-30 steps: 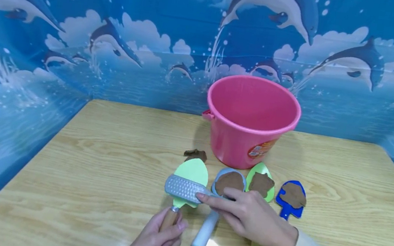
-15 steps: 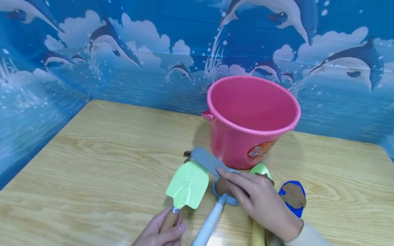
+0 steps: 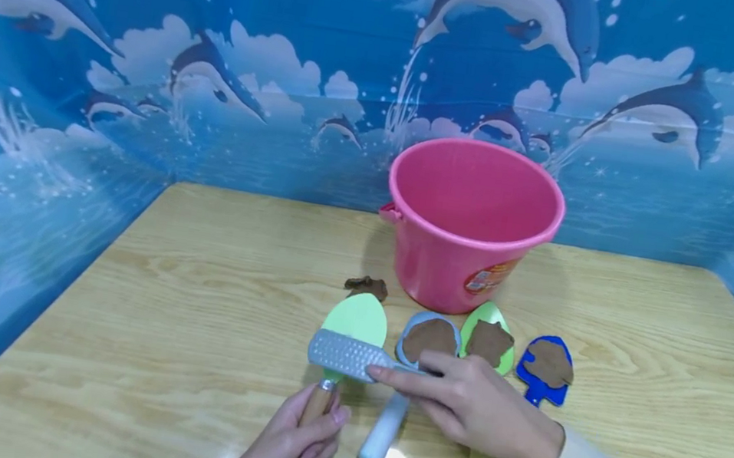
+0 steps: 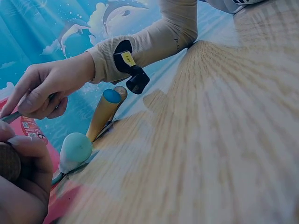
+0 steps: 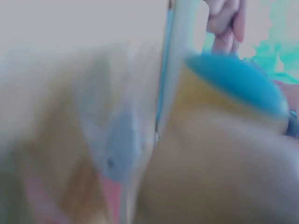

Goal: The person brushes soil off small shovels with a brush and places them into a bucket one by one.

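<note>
My left hand grips the wooden handle of a pale green trowel, its blade pointing up and bare of brown material. My right hand pinches a grey tool with a flat, dotted head, the index finger laid along its neck. That head lies across the lower part of the trowel blade and covers it. In the left wrist view, the left hand curls round the round handle end, and the right hand holds a thin grey part. The right wrist view is mostly blurred.
Brown clay-like patches lie on a light blue trowel, a green trowel and a dark blue toy shovel. A brown lump sits behind the held blade. The pink bucket stands at the back, before the dolphin-print curtain.
Half a second ago the grey tool was at the blade's tip, near the brown lump; now it is back across the blade's base, as one second ago. The left hand has hardly moved.
</note>
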The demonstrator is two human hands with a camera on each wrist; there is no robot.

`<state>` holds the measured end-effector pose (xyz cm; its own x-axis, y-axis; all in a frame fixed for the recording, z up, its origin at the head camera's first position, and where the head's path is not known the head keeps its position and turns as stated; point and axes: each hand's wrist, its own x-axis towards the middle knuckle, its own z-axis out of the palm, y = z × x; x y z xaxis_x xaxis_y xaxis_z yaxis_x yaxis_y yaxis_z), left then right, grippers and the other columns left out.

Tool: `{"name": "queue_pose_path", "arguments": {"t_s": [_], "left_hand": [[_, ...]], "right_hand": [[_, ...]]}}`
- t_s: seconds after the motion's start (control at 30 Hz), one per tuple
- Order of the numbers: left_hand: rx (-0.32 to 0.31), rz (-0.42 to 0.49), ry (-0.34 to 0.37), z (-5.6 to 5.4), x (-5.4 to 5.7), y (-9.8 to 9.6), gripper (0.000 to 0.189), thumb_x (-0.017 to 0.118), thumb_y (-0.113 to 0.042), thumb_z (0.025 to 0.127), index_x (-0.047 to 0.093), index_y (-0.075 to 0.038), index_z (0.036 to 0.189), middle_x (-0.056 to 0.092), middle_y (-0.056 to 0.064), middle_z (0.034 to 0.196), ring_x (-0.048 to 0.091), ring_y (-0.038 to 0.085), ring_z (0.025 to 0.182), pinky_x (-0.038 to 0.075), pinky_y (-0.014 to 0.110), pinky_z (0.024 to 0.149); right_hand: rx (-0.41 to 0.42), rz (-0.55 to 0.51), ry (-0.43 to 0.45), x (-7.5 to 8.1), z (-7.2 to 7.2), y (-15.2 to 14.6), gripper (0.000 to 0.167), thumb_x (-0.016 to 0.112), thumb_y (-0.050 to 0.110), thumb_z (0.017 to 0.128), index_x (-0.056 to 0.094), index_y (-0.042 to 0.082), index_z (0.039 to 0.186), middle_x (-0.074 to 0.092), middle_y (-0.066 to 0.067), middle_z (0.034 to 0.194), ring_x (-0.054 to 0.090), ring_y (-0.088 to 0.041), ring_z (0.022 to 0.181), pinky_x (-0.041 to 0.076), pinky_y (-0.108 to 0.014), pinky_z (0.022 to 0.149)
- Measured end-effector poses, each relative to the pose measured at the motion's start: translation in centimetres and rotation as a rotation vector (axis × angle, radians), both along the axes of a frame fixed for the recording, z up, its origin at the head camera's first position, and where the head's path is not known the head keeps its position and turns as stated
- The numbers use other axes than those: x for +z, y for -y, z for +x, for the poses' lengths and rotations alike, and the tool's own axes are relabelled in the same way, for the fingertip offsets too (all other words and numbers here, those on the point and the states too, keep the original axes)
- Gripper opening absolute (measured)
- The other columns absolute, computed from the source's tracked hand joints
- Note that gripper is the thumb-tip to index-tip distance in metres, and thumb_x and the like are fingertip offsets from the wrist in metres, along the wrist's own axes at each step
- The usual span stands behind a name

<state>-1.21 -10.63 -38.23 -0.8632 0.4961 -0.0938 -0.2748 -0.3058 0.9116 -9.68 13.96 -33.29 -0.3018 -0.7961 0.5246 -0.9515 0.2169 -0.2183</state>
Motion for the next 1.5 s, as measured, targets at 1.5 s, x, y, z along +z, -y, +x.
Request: {"name": "queue_pose_path", "arguments": {"t_s": [1.5], "left_hand": [[-0.059, -0.011, 0.023, -0.4, -0.4, 0.0, 0.003, 0.037, -0.010, 0.103, 0.039, -0.011, 0.101, 0.039, -0.010, 0.058, 0.038, 0.003, 0.044, 0.036, 0.017, 0.043]], "right_hand": [[-0.061, 0.089, -0.012, 0.9, 0.9, -0.1, 0.037, 0.047, 0.018, 0.102, 0.054, 0.023, 0.138, 0.047, 0.009, 0.075, 0.025, 0.004, 0.049, 0.020, -0.004, 0.042]]}}
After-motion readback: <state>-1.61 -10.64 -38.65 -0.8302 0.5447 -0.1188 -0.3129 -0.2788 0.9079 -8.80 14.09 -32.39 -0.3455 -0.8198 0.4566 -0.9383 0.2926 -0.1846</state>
